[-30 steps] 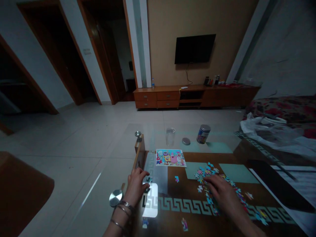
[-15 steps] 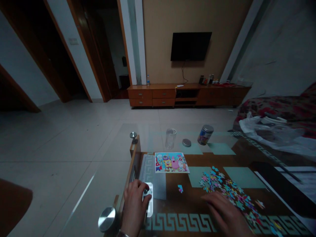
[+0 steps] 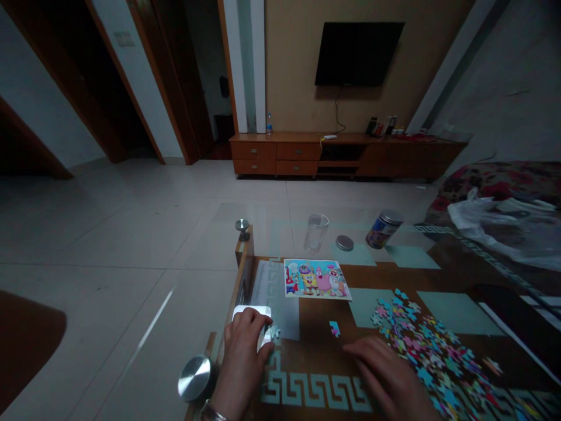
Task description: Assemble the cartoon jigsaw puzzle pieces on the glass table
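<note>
At the table's left edge, my left hand (image 3: 246, 342) is curled over a white phone-like slab (image 3: 250, 310), fingers on top and thumb at its right side. Pale puzzle pieces (image 3: 275, 333) lie just right of it. My right hand (image 3: 385, 371) hovers low over the table, its fingers stretched out and pointing left, with nothing seen in them. Just beyond its fingertips lies a small joined bit of blue and pink puzzle (image 3: 334, 328). A heap of loose jigsaw pieces (image 3: 423, 339) spreads to the right. The cartoon picture sheet (image 3: 318, 279) lies flat beyond both hands.
At the table's far side stand a clear glass (image 3: 316, 234), a round metal lid (image 3: 344, 243) and a printed tin (image 3: 384, 229). A black flat object (image 3: 521, 324) and papers lie right. Metal knobs (image 3: 195, 379) rise along the left edge.
The white slab has turned and shifted left under my left hand, baring pale pieces at its right. My right hand has moved slightly left towards the small joined bit. The view has tilted down.
</note>
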Action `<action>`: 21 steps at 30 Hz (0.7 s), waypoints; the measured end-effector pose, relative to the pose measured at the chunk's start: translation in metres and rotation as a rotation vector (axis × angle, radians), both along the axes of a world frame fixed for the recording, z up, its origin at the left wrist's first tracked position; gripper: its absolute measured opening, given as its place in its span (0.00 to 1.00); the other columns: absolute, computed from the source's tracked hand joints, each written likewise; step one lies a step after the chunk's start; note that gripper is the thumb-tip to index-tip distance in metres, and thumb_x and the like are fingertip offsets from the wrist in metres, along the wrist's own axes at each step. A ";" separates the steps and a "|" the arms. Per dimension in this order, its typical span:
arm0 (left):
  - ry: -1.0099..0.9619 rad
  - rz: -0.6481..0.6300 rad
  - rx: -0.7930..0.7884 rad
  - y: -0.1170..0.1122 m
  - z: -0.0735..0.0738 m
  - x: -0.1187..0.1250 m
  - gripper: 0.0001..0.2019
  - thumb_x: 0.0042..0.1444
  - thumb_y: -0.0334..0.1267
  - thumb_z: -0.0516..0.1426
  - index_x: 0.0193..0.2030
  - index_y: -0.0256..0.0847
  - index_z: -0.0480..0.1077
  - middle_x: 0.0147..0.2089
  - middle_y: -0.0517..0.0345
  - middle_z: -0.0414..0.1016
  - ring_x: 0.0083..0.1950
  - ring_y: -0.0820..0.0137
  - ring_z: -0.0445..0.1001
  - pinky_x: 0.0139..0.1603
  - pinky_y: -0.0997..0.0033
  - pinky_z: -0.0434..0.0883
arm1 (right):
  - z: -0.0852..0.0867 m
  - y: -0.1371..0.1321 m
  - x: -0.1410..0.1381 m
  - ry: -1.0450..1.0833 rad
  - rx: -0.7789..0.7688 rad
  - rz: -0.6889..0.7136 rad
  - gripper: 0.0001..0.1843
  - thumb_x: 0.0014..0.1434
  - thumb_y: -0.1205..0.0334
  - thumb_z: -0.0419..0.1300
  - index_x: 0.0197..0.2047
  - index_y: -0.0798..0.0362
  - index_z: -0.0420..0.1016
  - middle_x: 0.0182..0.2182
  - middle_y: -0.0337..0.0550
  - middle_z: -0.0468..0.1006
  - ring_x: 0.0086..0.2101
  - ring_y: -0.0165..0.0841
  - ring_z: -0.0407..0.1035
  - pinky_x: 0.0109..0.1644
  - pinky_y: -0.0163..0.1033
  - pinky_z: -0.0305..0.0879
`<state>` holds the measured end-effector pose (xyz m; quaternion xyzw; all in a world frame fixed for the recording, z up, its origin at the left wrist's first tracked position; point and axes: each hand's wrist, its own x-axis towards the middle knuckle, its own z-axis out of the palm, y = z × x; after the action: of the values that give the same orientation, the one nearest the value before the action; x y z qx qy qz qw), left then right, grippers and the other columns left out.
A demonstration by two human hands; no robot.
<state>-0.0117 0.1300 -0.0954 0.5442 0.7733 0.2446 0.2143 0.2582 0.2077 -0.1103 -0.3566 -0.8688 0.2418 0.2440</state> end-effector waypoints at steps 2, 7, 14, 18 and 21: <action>-0.005 0.003 -0.001 -0.001 0.000 -0.001 0.15 0.49 0.27 0.56 0.42 0.48 0.71 0.45 0.58 0.70 0.52 0.59 0.66 0.52 0.58 0.59 | -0.006 -0.003 0.007 -0.008 0.024 -0.004 0.14 0.62 0.65 0.52 0.48 0.42 0.73 0.39 0.44 0.77 0.40 0.38 0.73 0.43 0.42 0.72; 0.005 0.015 0.014 -0.001 0.000 0.002 0.14 0.51 0.27 0.55 0.43 0.47 0.71 0.45 0.58 0.70 0.52 0.60 0.65 0.53 0.57 0.58 | -0.009 -0.004 0.008 -0.011 0.108 0.031 0.15 0.60 0.66 0.55 0.48 0.43 0.73 0.37 0.43 0.77 0.38 0.36 0.73 0.40 0.39 0.72; 0.026 0.004 0.022 0.000 0.002 0.003 0.11 0.53 0.29 0.54 0.40 0.48 0.72 0.43 0.58 0.70 0.50 0.60 0.66 0.50 0.59 0.59 | -0.008 -0.007 0.005 -0.012 0.095 0.074 0.18 0.59 0.70 0.52 0.49 0.43 0.73 0.35 0.43 0.76 0.36 0.35 0.73 0.36 0.38 0.73; 0.036 -0.001 0.031 0.001 0.001 0.003 0.12 0.53 0.28 0.53 0.39 0.48 0.72 0.42 0.58 0.70 0.49 0.61 0.66 0.49 0.60 0.59 | -0.005 -0.008 0.004 -0.028 0.107 0.085 0.17 0.57 0.70 0.53 0.47 0.43 0.72 0.35 0.43 0.76 0.35 0.36 0.73 0.36 0.38 0.73; 0.031 -0.007 0.034 0.000 0.002 0.003 0.12 0.53 0.27 0.52 0.40 0.47 0.72 0.42 0.57 0.69 0.48 0.61 0.66 0.49 0.60 0.59 | 0.000 -0.008 0.002 -0.037 0.125 0.088 0.17 0.56 0.71 0.54 0.46 0.44 0.72 0.34 0.43 0.76 0.34 0.35 0.72 0.35 0.38 0.73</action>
<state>-0.0085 0.1302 -0.0938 0.5544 0.7703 0.2486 0.1937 0.2600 0.1994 -0.1106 -0.3063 -0.9015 0.1908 0.2390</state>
